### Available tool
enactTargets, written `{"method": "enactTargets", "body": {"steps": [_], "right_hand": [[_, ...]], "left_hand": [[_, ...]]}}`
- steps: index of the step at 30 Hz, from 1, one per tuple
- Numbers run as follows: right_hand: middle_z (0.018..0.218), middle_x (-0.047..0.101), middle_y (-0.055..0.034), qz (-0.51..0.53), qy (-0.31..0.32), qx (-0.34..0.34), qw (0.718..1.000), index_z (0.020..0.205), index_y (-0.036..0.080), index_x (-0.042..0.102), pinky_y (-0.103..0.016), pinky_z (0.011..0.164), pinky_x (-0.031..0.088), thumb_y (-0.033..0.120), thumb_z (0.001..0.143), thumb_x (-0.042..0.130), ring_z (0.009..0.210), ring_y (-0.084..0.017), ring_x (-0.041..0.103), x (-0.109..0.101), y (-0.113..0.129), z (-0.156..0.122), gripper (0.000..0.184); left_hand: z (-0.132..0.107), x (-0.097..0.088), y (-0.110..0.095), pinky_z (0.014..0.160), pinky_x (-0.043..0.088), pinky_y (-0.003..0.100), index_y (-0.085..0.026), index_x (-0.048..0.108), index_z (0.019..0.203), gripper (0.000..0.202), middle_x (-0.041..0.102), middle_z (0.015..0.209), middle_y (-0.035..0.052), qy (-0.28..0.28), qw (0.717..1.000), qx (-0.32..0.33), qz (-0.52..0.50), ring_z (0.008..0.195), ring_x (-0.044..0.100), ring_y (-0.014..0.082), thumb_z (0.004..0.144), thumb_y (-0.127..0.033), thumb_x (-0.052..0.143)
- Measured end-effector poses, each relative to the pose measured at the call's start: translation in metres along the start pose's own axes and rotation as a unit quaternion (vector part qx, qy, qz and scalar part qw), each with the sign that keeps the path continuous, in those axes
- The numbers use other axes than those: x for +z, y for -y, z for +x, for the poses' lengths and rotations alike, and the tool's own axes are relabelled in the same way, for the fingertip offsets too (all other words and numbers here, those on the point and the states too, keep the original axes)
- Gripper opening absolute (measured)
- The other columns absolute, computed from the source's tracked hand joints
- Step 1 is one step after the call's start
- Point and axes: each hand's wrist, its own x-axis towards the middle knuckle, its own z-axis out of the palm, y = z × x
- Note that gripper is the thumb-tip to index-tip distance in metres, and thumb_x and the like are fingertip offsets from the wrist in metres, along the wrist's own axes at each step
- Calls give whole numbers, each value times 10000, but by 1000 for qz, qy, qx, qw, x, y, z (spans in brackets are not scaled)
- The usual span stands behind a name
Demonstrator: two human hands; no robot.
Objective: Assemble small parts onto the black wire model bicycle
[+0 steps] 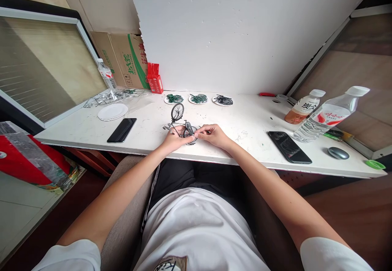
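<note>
A small black model bicycle point(177, 113) is held just above the near part of the white table, one spoked wheel pointing up and away from me. My left hand point(175, 139) grips its frame from the left, with the thumb reaching along toward the lower wheel. My right hand point(213, 135) pinches at the right side of that lower wheel, near the seat end. Whether a tiny part sits between the right fingertips is too small to make out. Beyond the bicycle, three white plates point(174, 102) carry dark green and black plastic parts.
Stacked white plates point(112, 112) and a phone point(121, 130) lie to the left. Another phone point(289, 146), a mouse point(338, 153), a drink bottle point(304, 106) and a water bottle point(332, 115) are at the right. A red box point(155, 79) stands at the back near a carton point(122, 60).
</note>
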Motion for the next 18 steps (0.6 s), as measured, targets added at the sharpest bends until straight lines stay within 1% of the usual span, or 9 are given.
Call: {"method": "enactTargets", "body": {"steps": [11,18], "right_hand": [[661,364,60,8,10,-4,1000,968,194,862,-312,645,302,629,787,868,657,-124,325,-1,-2,0,471],[683,373,56,14,20,4,1000,981,196,860,-307,654,312,601,807,865,665,-122,344,-2,-1,-1,441]], "left_hand": [[0,0,-4,819,594,351,-189,729,906,323,811,964,71,-3,1000,12,24,928,749,251,719,-390,899],[0,0,-5,855,596,359,-190,738,905,283,815,982,68,-3,1000,11,23,950,746,254,716,-344,883]]}}
